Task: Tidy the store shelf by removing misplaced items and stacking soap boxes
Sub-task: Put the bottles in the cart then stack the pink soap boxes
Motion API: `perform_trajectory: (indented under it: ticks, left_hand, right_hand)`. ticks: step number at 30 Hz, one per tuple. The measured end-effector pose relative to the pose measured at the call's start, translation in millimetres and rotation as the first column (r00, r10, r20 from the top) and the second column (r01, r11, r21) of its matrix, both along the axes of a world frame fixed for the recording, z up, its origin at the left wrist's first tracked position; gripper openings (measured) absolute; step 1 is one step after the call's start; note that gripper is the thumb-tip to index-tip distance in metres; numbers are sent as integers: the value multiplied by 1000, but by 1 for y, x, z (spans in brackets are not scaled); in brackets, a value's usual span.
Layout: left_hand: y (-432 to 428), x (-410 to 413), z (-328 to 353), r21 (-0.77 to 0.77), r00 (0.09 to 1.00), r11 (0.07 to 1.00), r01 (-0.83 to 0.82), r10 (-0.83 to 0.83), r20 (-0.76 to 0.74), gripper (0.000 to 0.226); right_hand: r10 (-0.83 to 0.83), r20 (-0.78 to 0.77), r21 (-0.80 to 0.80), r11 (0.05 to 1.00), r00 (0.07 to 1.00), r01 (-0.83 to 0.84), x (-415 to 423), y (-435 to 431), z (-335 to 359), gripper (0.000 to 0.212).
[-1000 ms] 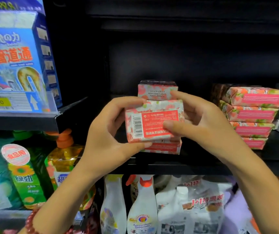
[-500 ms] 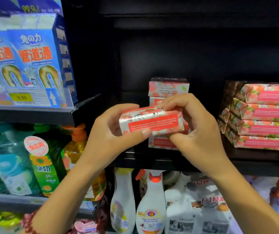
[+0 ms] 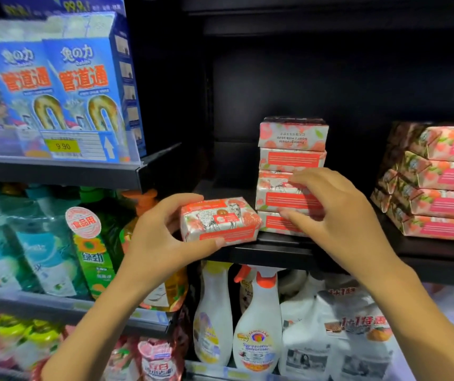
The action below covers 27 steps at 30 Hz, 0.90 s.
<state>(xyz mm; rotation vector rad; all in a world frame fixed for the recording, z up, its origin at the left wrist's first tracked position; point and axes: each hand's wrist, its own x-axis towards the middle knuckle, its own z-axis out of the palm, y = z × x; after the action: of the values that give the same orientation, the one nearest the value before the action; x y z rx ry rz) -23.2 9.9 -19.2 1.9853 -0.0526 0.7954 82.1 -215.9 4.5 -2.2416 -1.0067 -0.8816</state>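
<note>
**Head view.** L. hand [image 3: 159, 237] grips one soap box [image 3: 220, 221], thumb along its front lower edge, fingers behind. Box lies level at front edge of black shelf [image 3: 275, 254], just left of centre stack [image 3: 293, 149] of four soap boxes. R. hand [image 3: 338, 215] pinches third box down [image 3: 275, 199], fingers over top, thumb below. Second stack [image 3: 440, 182] stands apart to the right. Blue cartons [image 3: 83, 86] upper left; spray bottles [image 3: 256, 325] on shelf below.

Partly hidden behind right hand [image 3: 338, 215] and held soap box [image 3: 220, 221]: lower boxes of middle soap stack [image 3: 293, 149]. Cut by right edge: right soap stack [image 3: 440, 182]. Blurred: bottles [image 3: 8, 328] at lower left. Unreadable: price tag [image 3: 63, 146] print.
</note>
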Motion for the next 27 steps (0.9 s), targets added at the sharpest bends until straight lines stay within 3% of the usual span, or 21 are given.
perform_trajectory:
  ticks: [7,12,18,27]
  left_hand:
    - [2,11,9,288,981,953,-97,140,-133,81]
    - [1,19,7,428,972,879,-211,234,-2,60]
    - [-1,36,3,530,949,791,-304,298,101,46]
    - [-5,62,9,547,948,789,-279,318,24,48]
  right_hand:
    - [-20,18,9,1000,1000,20,6,0,-10,49]
    - [-6,18,47,999,1000,5,5,2,-12,51]
    - [12,48,86,996,999,-16,3,3,-17,53]
    - [0,72,68,998,997,-5,5,2,-18,56]
